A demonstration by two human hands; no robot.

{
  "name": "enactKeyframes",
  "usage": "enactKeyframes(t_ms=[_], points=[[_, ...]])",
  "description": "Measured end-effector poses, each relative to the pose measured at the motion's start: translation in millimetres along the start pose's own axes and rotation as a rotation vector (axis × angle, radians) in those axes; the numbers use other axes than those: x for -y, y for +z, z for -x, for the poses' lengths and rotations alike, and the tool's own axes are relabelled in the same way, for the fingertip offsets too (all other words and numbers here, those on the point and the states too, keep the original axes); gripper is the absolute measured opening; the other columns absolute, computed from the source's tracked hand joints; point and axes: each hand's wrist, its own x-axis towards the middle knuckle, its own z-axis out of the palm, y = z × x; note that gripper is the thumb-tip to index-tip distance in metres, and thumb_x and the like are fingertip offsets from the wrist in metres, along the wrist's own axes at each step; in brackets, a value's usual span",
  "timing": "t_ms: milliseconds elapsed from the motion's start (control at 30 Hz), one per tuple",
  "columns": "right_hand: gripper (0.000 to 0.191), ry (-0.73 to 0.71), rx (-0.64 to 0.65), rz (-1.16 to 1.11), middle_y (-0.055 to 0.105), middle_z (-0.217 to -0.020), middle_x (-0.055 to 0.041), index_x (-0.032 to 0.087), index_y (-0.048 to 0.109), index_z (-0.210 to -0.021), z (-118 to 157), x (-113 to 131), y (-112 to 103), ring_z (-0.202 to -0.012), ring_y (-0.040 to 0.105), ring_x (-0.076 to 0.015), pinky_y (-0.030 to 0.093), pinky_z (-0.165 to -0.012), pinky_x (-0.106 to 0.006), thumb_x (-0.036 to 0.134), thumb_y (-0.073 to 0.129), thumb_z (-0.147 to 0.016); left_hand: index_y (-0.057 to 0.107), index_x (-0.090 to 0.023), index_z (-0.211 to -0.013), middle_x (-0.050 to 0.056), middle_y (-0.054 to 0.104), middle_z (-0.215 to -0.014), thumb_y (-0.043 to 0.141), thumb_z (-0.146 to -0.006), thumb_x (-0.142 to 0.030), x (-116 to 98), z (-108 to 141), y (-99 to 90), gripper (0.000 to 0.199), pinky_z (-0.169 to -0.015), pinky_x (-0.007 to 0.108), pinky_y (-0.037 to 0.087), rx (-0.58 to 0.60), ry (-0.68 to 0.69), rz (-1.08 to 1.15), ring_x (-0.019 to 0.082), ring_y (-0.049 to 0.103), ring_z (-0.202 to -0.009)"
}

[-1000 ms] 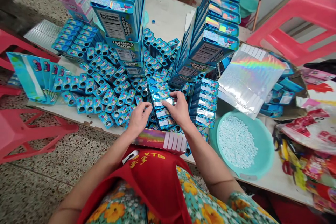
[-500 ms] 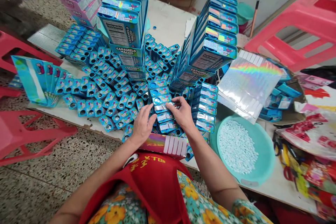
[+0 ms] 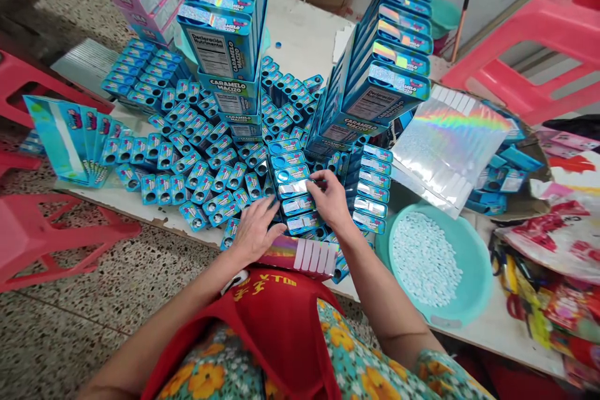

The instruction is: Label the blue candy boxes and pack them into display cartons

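A row of small blue candy boxes (image 3: pixel 299 205) stands before me. The nearer ones carry shiny silver stickers (image 3: pixel 295 188) across their tops; the farther ones show a round opening. My left hand (image 3: pixel 257 229) lies open at the row's left side, fingers spread, above a holographic sticker sheet (image 3: pixel 313 257) with pale strips. At the right end of one box in the row, my right hand (image 3: pixel 330 201) has its thumb and forefinger drawn together against the silver sticker. Whatever sits between those fingertips is too small to make out.
Many blue boxes (image 3: pixel 206 165) crowd the table's left and middle. Tall carton stacks rise at left (image 3: pixel 220 44) and right (image 3: pixel 375 87). At right are a second row (image 3: pixel 372 190), a turquoise basin (image 3: pixel 475 287) of pale candies and more holographic sheets (image 3: pixel 445 150). Red stools (image 3: pixel 51 237) flank the table.
My left hand has drawn back from the row of boxes, towards me and the left. My right hand has shifted slightly right along the sticker's end. The whole view has moved a little.
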Motion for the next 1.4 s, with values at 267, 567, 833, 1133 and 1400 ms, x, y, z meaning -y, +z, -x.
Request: enactKeyframes(t_ms=[267, 567, 833, 1133, 1400], points=[[0.004, -0.208, -0.103, 0.080, 0.056, -0.082, -0.0032, 0.024, 0.056, -0.087, 113, -11, -22, -0.077, 0.055, -0.0185, 0.047, -0.067, -0.033, 0.021, 0.057, -0.084, 0.066, -0.022, -0.095, 0.005, 0.066, -0.091, 0.046, -0.090, -0.041, -8, 25, 5.7, 0.028, -0.087, 0.041, 0.031, 0.141, 0.006, -0.116, 0.023, 0.050, -0.096], [0.037, -0.405, 0.272, 0.508, 0.061, -0.109, -0.0149, 0.020, 0.053, -0.125, 139, -50, 15, -0.095, 0.057, -0.0271, 0.051, -0.078, -0.044, 0.024, 0.050, -0.088, 0.062, -0.020, -0.070, 0.003, 0.064, -0.075, 0.040, -0.092, -0.030, -14, 20, 11.1, 0.033, -0.090, 0.041, 0.028, 0.108, 0.024, -0.107, 0.019, 0.050, -0.085], [0.038, -0.481, 0.343, 0.585, 0.059, -0.124, -0.0127, 0.023, 0.051, -0.128, 149, -57, 12, -0.107, 0.057, -0.0279, 0.050, -0.081, -0.044, 0.024, 0.049, -0.090, 0.063, -0.020, -0.068, 0.003, 0.066, -0.075, 0.042, -0.089, -0.028, -12, 22, 21.8, 0.031, -0.082, 0.037, 0.030, 0.117, -0.058, -0.056, 0.018, 0.053, -0.081], [0.012, -0.447, 0.359, 0.332, 0.069, -0.091, -0.0057, 0.023, 0.061, -0.082, 140, -28, 1, -0.086, 0.062, -0.0205, 0.047, -0.075, -0.038, 0.021, 0.051, -0.088, 0.065, -0.020, -0.072, 0.004, 0.066, -0.078, 0.044, -0.090, -0.032, -6, 21, 24.5, 0.030, -0.081, 0.037, 0.030, 0.069, -0.143, -0.069, 0.019, 0.053, -0.082], [0.012, -0.093, 0.300, -0.148, 0.063, -0.071, 0.0007, 0.023, 0.057, -0.075, 102, 55, -37, -0.067, 0.059, -0.0145, 0.047, -0.064, -0.029, 0.030, 0.062, -0.083, 0.058, -0.023, -0.114, 0.008, 0.060, -0.114, 0.045, -0.087, -0.043, -30, 30, -26.6, 0.036, -0.089, 0.034, 0.039, -0.120, -0.110, 0.478, 0.022, 0.053, -0.103]])
